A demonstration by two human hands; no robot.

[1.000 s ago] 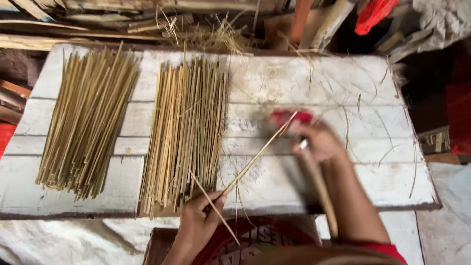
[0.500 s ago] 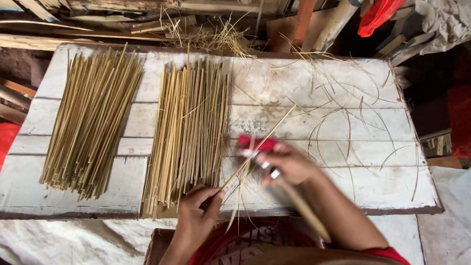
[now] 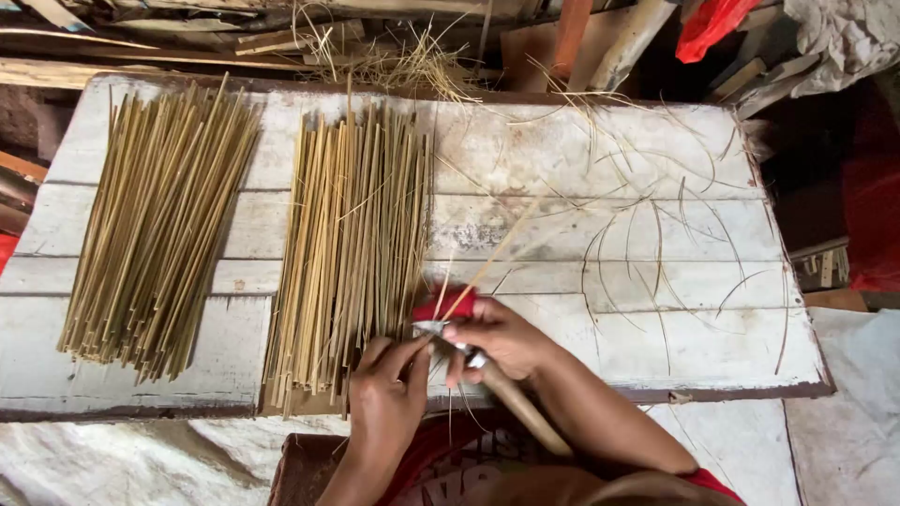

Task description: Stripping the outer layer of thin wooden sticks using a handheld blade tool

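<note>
A worn white board table of 4 wide planks, its paint scratched and stained, carries the work. On its left part lies a bundle of thin yellow-green bamboo sticks, fanned slightly and running from the far edge toward the near one. Just beside it, near the middle, lies a second bundle of sticks, its near ends reaching the table's front edge. Fine curled shavings are scattered over the right part.
</note>
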